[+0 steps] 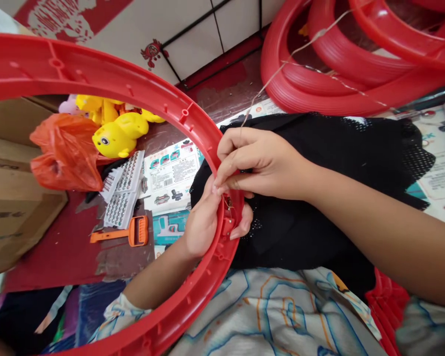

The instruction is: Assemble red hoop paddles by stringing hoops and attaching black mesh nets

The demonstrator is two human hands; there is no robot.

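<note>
Red ring (163, 99) sits wrapped in the left hand (202, 220); the right hand (269, 163) pinches wire (321, 33), partly inside, largely loose.

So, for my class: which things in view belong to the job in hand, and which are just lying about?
Belongs, it seems:
red ring, held in the left hand
thin wire, running to the right hand
probably the other red rings

Lying about, apparently:
yellow toys
orange bag
orange plastic piece
white trays
cardboard box
</note>
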